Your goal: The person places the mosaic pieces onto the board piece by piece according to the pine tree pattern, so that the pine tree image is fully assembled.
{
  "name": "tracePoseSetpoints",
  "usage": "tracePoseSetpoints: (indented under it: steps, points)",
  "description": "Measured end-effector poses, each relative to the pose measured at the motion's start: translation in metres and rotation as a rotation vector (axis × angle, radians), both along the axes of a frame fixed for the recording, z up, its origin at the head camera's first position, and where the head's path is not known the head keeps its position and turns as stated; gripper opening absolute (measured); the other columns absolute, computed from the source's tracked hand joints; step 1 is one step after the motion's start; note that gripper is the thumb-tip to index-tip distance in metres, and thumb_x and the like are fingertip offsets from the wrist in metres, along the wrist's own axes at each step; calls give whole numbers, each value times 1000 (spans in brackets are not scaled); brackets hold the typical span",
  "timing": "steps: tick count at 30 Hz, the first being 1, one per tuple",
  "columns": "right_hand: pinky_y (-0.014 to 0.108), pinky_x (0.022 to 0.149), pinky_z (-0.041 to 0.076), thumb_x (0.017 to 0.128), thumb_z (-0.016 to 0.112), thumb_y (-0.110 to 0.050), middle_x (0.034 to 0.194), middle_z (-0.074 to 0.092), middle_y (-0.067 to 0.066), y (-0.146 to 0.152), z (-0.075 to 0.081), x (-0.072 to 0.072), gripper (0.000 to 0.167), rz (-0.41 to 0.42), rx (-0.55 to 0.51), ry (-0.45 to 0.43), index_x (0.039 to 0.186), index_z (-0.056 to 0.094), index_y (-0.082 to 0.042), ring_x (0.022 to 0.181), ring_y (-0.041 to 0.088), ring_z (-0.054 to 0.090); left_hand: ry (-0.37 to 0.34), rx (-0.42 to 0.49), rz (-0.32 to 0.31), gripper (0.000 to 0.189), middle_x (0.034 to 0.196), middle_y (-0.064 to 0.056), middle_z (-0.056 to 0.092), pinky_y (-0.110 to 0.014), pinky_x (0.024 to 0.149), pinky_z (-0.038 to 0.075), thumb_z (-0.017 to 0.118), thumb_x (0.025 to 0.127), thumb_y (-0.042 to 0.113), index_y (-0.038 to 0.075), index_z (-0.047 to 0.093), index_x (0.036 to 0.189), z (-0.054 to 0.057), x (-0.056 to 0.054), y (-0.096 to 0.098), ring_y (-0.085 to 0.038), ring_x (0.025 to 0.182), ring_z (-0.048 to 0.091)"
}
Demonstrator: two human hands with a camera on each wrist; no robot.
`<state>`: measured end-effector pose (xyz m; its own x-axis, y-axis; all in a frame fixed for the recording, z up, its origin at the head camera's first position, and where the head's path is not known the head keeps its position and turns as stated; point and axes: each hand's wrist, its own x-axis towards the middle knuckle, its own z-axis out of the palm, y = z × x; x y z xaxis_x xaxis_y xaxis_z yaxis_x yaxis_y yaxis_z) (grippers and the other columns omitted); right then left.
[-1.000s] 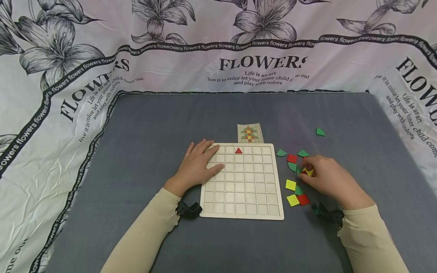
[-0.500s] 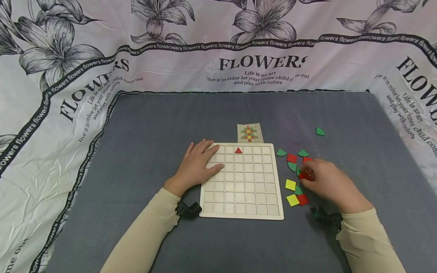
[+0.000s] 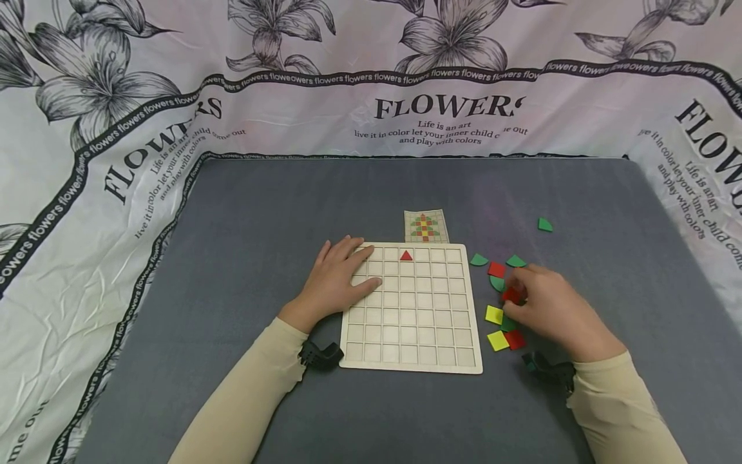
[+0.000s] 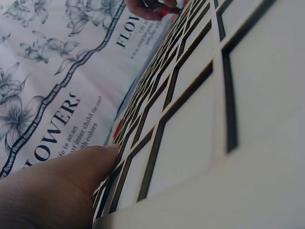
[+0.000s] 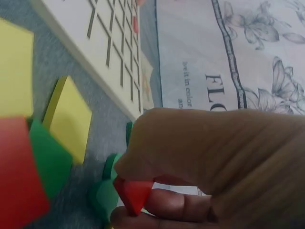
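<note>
My left hand (image 3: 333, 283) rests on the upper left part of a pale wooden grid board (image 3: 414, 325), fingers and thumb spread. A small red triangle (image 3: 406, 256) sits in a top-row cell of that board. Over the loose pieces on the right, my right hand (image 3: 553, 309) pinches a red piece (image 5: 136, 193) between thumb and fingers; its full outline is hidden. Close to these fingers lie a yellow square (image 3: 494, 314), a green piece (image 3: 508, 324) and a green quarter-round piece (image 3: 496, 283).
Behind the board lies a pattern card (image 3: 426, 227) with a coloured tree-like design. Other loose pieces include a red square (image 3: 496, 269), another red square (image 3: 514, 339), a second yellow square (image 3: 498, 341) and a green piece (image 3: 545, 224) farther back. Flower-printed cloth (image 3: 313, 116) surrounds the grey tabletop (image 3: 278, 193).
A yellow piece seen at my right fingers one second ago no longer shows; a red one does. That hand has shifted slightly left. My left hand and the board stay put.
</note>
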<state>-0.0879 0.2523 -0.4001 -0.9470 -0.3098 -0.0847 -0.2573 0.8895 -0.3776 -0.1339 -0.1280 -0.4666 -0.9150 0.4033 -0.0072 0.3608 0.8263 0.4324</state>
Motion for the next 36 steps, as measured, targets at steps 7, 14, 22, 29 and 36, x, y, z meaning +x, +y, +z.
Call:
tracePoseSetpoints:
  steps: [7, 14, 22, 29, 36]
  points:
    - [45, 73, 57, 85, 74, -10, 97, 64, 11, -20, 5, -8, 24, 15, -29, 14, 106, 73, 1, 83, 25, 62, 0, -1, -3, 70, 168, -6, 36, -55, 131, 4, 62, 102, 56, 20, 46, 161, 1, 0, 1, -28, 161, 20]
    - [41, 71, 56, 88, 76, -10, 96, 67, 7, -46, 8, -19, 21, 97, -53, 69, 106, 75, 0, 81, 21, 62, -2, -15, 1, 71, 168, -6, 37, -54, 132, 4, 62, 102, 56, 21, 46, 161, 1, 0, 1, -27, 161, 20]
    - [35, 62, 53, 85, 77, -15, 90, 66, 0, -73, 3, -32, 17, 173, 5, 175, 101, 77, -8, 72, 14, 60, 10, -10, 0, 71, 168, -6, 37, -55, 131, 5, 62, 102, 57, 20, 47, 161, 2, 0, 0, -28, 161, 20]
    - [38, 68, 57, 86, 76, -14, 95, 69, 2, -91, -1, -41, 19, 189, 26, 150, 104, 79, -9, 77, 17, 61, 5, -8, -1, 71, 168, -6, 36, -54, 132, 4, 61, 102, 57, 21, 46, 161, 2, 0, 1, -27, 162, 20]
    - [37, 73, 57, 85, 76, -8, 95, 70, 4, -108, -3, -49, 20, 240, -42, 102, 105, 78, -6, 81, 19, 62, 6, -11, 1, 71, 168, -7, 37, -55, 132, 4, 61, 102, 56, 20, 46, 161, 2, 0, 0, -28, 161, 21]
